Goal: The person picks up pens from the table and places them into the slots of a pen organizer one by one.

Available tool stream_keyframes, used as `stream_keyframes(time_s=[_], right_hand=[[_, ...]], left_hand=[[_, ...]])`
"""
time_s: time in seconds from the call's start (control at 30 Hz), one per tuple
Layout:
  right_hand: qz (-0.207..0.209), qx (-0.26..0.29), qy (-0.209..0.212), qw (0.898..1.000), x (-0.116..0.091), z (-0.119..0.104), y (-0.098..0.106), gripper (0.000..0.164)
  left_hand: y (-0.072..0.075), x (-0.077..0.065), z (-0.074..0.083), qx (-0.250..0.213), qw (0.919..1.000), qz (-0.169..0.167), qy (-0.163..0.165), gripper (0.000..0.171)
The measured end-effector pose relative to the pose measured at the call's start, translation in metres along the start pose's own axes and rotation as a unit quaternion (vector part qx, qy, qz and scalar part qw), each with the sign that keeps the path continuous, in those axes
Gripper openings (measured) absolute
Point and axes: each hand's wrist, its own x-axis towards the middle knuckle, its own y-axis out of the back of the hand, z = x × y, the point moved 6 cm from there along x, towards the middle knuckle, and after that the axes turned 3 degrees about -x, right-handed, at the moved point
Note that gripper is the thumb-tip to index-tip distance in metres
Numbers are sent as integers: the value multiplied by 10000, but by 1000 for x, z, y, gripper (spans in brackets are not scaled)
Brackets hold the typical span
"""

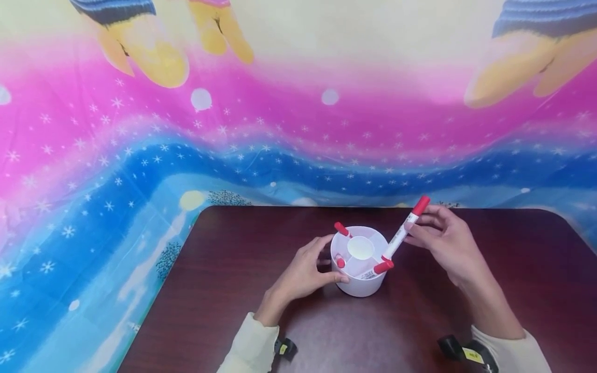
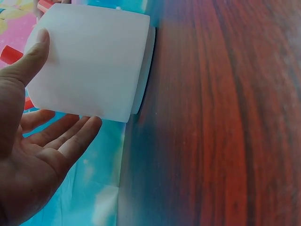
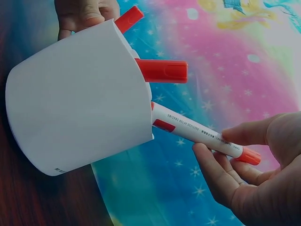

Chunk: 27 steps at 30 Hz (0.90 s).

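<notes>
A round white pen holder (image 1: pixel 360 288) stands on the table, split into compartments around a central round cup. My left hand (image 1: pixel 300 272) holds it from the left, thumb at the near rim and fingers along the far side. My right hand (image 1: pixel 448 238) pinches a white whiteboard marker (image 1: pixel 400 237) with a red cap between thumb and fingers. It slants, its lower red end at the holder's right rim; in the right wrist view that end is partly hidden behind the wall. Three other red-capped markers lean inside: one at the back left (image 1: pixel 342 229), one at left (image 1: pixel 340 262), one at front right (image 1: pixel 383 267).
The dark wood-grain table (image 1: pixel 224 248) has rounded back corners. Behind it hangs a colourful printed cloth (image 1: pixel 280 114) with snowflakes, meeting the table's back and left edges. Dark wrist-worn devices (image 1: pixel 450 347) sit at both cream sleeves.
</notes>
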Motion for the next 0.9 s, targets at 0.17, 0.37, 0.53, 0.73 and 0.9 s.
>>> stream_keyframes(time_s=[0.17,0.37,0.53,0.73,0.9], right_hand=[[-50,-55,-17,10000,1,0,-3,61],[-40,-140,-89,9999,1,1,-6,61],[-18,-172,-182,9997,2,3,-8,60],[-41,-116,-229,9997,2,3,-10,59],[-53,-19,-188,9998,2,3,-11,58]], left_hand=[[1,0,2,50,10000,12,-64,99],[0,-1,2,32,9999,26,-113,97],[0,-1,2,25,9999,56,-149,97],[-1,-1,1,-82,9999,43,-139,97],[-1,0,1,-109,9999,26,-132,98]])
